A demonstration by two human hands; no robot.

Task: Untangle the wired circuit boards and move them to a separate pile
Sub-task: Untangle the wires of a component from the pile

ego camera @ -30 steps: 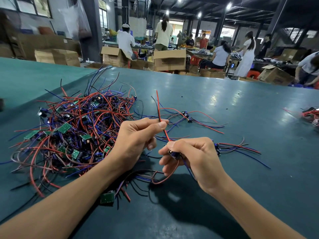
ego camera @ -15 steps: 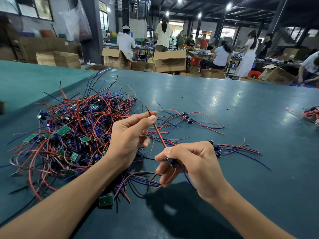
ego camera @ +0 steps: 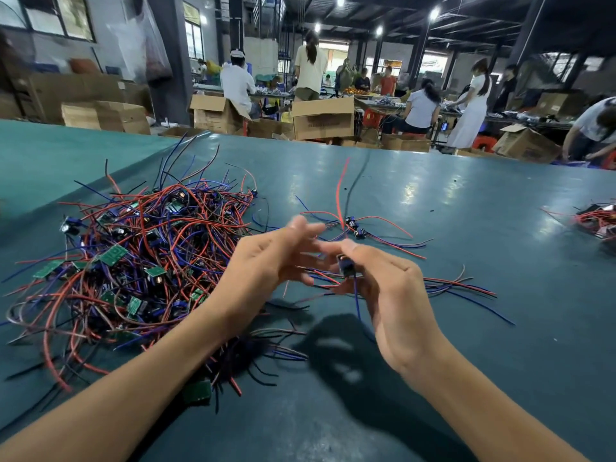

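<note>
A big tangle of red, blue and black wires with small green circuit boards lies on the left of the teal table. My right hand pinches one small wired board above the table; its red wire and a black wire stick up and a blue wire hangs down. My left hand hovers just left of it, blurred, fingers spread and holding nothing. A few separated wired boards lie beyond my hands, with more loose wires to the right.
Another wired bundle sits at the table's right edge. A loose green board lies near my left forearm. Cardboard boxes and several people working stand beyond the table's far edge.
My left hand has let go of the red wire and opened its fingers. The right hand has risen with the board, and the red wire now points up freely.
</note>
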